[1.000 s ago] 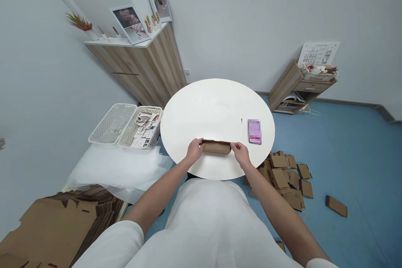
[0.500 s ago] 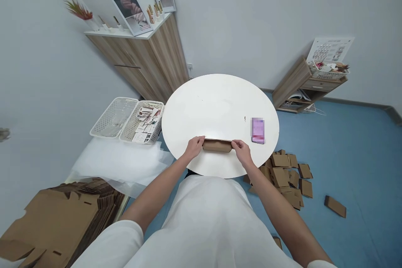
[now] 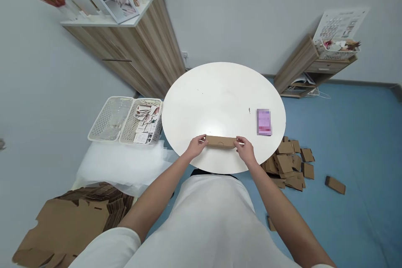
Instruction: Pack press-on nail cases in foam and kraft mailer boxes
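A small brown cardboard box is held at the near side of the round white table, its long front side facing me. At its left end, my left hand pinches the corner between thumb and fingers. My right hand grips the opposite end in the same way. The box's front panel shows a small curved thumb notch, and its lid looks folded down. To the right on the table lies a phone-shaped purple item, blurred by pixelation.
Flat cardboard blanks are stacked at lower left beside white translucent sheets. White baskets, one with printed cards, stand left of the table. Folded boxes lie piled on the blue floor at right. A wooden cabinet stands behind.
The box's opening, dark inside before, is now covered by its front panel. Both hands stay at its ends. The camera view has shifted slightly.
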Tool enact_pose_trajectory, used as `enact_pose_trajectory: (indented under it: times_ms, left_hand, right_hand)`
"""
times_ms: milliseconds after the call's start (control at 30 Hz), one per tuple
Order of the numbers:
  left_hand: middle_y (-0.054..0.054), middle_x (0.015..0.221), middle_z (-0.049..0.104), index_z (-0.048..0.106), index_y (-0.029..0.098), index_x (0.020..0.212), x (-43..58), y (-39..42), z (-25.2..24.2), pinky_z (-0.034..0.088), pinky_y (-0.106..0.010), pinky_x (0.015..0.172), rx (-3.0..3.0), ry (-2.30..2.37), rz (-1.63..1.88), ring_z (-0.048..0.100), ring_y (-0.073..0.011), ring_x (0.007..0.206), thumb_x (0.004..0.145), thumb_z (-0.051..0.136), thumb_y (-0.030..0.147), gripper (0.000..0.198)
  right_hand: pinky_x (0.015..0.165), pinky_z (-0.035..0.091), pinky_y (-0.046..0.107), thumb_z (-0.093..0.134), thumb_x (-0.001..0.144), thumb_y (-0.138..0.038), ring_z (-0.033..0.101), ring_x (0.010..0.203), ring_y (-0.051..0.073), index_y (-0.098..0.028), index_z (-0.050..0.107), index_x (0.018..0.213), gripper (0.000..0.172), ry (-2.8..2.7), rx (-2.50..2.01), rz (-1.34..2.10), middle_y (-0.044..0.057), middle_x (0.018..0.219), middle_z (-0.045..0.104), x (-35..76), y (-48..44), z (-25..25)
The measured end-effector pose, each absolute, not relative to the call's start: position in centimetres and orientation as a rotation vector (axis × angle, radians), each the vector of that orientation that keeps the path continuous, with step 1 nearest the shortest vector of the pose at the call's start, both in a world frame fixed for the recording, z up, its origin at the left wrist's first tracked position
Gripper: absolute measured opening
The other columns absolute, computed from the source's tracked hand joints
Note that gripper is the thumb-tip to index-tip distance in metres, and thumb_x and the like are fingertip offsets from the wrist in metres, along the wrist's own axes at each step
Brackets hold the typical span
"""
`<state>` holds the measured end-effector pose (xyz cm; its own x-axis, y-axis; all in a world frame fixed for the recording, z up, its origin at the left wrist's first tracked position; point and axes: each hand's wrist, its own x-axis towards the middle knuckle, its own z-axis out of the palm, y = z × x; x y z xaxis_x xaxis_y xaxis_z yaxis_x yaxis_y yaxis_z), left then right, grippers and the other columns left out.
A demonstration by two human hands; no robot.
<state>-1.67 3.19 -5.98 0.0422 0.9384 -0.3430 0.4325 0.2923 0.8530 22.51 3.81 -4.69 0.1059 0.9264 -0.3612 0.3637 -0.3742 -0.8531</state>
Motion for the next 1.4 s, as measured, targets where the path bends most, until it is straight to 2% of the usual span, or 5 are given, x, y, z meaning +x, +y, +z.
enact_pose_trajectory:
  times_ms: [467,600,833,1067,1400]
  left_hand:
    - [-0.006,0.102,0.059,0.052,0.019,0.111,-1.9,-1.2,-8.5,0.049,-0.032,0.08,1.333,1.381,0.838,0.057,-0.0156,0.091,0.073,0.054,0.023,0.038]
    - [-0.004,0.094,0.061,0.048,0.019,0.114,-1.1,-2.0,-9.0,0.048,-0.03,0.079,1.352,1.37,0.751,0.058,-0.0146,0.088,0.072,0.053,0.02,0.042]
    - [-0.01,0.105,0.055,0.037,0.016,0.122,1.2,-1.7,-8.9,0.044,-0.03,0.076,1.337,1.479,0.509,0.057,-0.0207,0.091,0.06,0.067,0.042,0.073]
    - [-0.015,0.122,0.037,0.028,0.018,0.127,2.9,-0.8,-8.6,0.037,-0.04,0.087,1.361,1.71,0.45,0.04,-0.0291,0.114,0.066,0.059,0.049,0.076]
    - [-0.008,0.109,0.042,0.035,0.025,0.126,6.9,-0.5,-7.1,0.043,-0.034,0.082,1.29,1.561,0.629,0.048,-0.0195,0.098,0.069,0.06,0.031,0.062]
  right_hand:
    - [0.078,0.048,0.032,0.048,0.068,-0.022,0.061,0.089,0.018,-0.02,0.057,0.097,0.03,-1.262,-1.973,1.075,0.005,0.099,0.063,21.1,-1.3,-4.1]
    - [0.079,0.047,0.03,0.051,0.066,-0.023,0.057,0.1,0.02,-0.02,0.05,0.108,0.042,-1.126,-1.984,1.08,0.007,0.111,0.058,20.6,-3.3,-5.3]
    - [0.088,0.039,0.034,0.062,0.06,-0.033,0.046,0.112,0.024,-0.019,0.028,0.131,0.08,-1.195,-2.147,1.166,0.011,0.125,0.045,22.1,-4.5,-6.4]
    - [0.082,0.041,0.036,0.063,0.06,-0.045,0.052,0.097,0.023,-0.023,0.031,0.13,0.08,-1.265,-2.162,1.282,0.013,0.13,0.037,23.5,-2.9,-4.9]
    - [0.081,0.043,0.036,0.067,0.057,-0.037,0.052,0.093,0.02,-0.025,0.037,0.125,0.074,-1.26,-1.803,1.475,0.008,0.116,0.047,27.9,-0.9,-7.1]
